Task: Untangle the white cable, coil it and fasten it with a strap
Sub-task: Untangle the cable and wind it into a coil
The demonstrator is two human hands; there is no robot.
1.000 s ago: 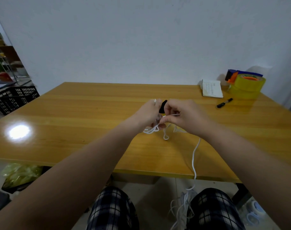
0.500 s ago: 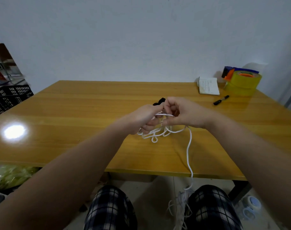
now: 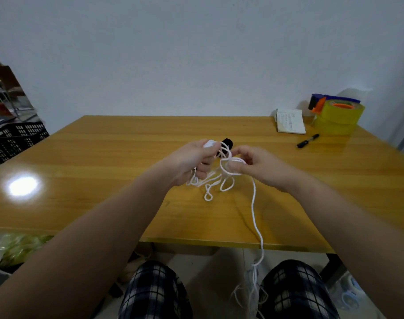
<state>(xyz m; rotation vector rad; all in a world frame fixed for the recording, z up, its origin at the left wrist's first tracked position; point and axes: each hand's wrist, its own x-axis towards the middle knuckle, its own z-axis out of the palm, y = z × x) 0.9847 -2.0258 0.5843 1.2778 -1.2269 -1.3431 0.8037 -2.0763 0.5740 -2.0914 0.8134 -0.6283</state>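
The white cable [image 3: 254,199] hangs in tangled loops between my two hands above the wooden table [image 3: 104,180]. My left hand [image 3: 191,162] grips the cable's white plug end and several loops. My right hand [image 3: 258,166] pinches a loop of the same cable just to the right. One strand runs from my right hand down over the table's front edge to a loose tangle between my knees. A small black object [image 3: 227,142], perhaps the strap, lies on the table just behind my hands, partly hidden.
At the back right stand a yellow tape roll in a dispenser [image 3: 336,116], a small notebook [image 3: 289,122] and a black marker [image 3: 308,140]. A black crate [image 3: 14,140] is off the table's left side. A lamp glare [image 3: 22,186] shines at the left.
My hands have drawn slightly apart. More loops of the cable now hang between them, and the white plug end shows in my left hand.
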